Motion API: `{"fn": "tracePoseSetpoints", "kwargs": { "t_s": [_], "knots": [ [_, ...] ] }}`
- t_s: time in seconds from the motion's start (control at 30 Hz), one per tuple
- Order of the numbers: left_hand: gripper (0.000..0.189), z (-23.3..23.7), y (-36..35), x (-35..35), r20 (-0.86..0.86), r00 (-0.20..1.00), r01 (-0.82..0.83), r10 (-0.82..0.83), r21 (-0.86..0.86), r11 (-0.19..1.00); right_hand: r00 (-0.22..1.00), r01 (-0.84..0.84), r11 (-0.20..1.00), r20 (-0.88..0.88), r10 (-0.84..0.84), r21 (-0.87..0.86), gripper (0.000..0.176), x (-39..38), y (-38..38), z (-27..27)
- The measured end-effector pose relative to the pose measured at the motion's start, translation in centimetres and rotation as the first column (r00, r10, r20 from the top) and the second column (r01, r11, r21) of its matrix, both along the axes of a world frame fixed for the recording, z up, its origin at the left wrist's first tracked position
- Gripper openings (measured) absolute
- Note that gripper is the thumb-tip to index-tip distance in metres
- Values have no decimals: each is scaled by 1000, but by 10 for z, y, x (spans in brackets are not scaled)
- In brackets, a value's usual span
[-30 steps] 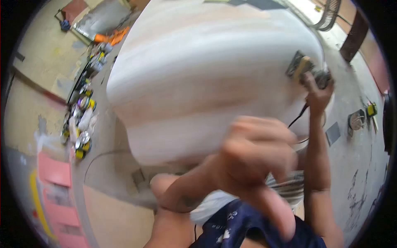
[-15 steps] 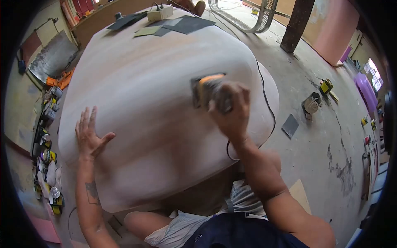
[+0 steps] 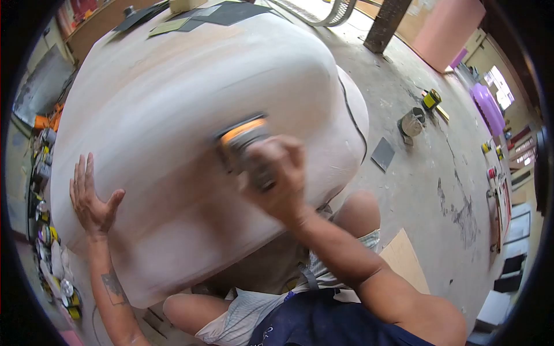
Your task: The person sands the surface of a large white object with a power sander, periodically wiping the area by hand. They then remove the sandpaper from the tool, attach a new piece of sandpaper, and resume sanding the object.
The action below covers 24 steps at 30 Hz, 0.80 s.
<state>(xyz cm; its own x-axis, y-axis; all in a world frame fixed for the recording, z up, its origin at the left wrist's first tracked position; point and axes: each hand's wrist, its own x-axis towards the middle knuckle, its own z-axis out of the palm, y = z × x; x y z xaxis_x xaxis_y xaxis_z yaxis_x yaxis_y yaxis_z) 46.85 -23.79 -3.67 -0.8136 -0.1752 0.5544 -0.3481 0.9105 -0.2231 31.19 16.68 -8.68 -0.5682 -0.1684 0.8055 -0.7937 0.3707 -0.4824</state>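
Observation:
A large pale, smoothly curved panel with pinkish-brown patches fills the middle of the view. My right hand grips an orange and black power sander, its flat pad against the panel's surface. On the panel's left part, my left hand lies flat with its fingers spread, holding nothing. Dark sanding sheets and a greenish sheet rest on the far end of the panel.
A black cable runs along the panel's right side. On the floor at right are a dark square sheet, a grey pot and a yellow-labelled can. Several cans line the left edge.
My right hand and the sander have moved left and toward me across the panel. The view has shifted, so the surroundings appear further left and higher. My left hand stays flat on the panel.

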Motion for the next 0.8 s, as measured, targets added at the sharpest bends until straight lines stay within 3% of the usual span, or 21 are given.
{"fn": "tracePoseSetpoints", "kwargs": {
  "t_s": [0.1, 0.17, 0.27, 0.37, 0.43, 0.6, 0.8],
  "knots": [
    [119, -1, -2, 0, 3, 1000, -3, 3, 0, 1000, 975, -197, 975, 124, 183, 104, 64, 40, -26, -8],
    [121, 2, -1, 1, 30, 1000, -9, 8, 29, 1000, 975, -201, 977, 106, 194, 64, 64, 47, -38, -2],
    [122, 2, -3, 1, 48, 999, -10, 8, 44, 999, 980, -128, 988, 163, 112, 91, 73, 30, -18, 12],
    [123, 3, -4, 2, 53, 998, -21, 19, 31, 999, 997, 57, 997, 55, -60, 47, 67, -12, 15, 9],
    [123, 3, -2, 2, 48, 999, -20, 19, 25, 999, 992, 89, 996, 92, -90, 8, 59, -38, 44, 12],
    [122, -1, -4, 1, 19, 1000, -8, 8, 15, 1000, 974, 110, 992, 190, -120, 65, 59, -67, 86, 17],
    [122, -1, -1, 1, 11, 1000, -4, 3, 18, 1000, 990, 50, 990, 121, -67, 132, 60, -43, 68, 9]
  ]
}}
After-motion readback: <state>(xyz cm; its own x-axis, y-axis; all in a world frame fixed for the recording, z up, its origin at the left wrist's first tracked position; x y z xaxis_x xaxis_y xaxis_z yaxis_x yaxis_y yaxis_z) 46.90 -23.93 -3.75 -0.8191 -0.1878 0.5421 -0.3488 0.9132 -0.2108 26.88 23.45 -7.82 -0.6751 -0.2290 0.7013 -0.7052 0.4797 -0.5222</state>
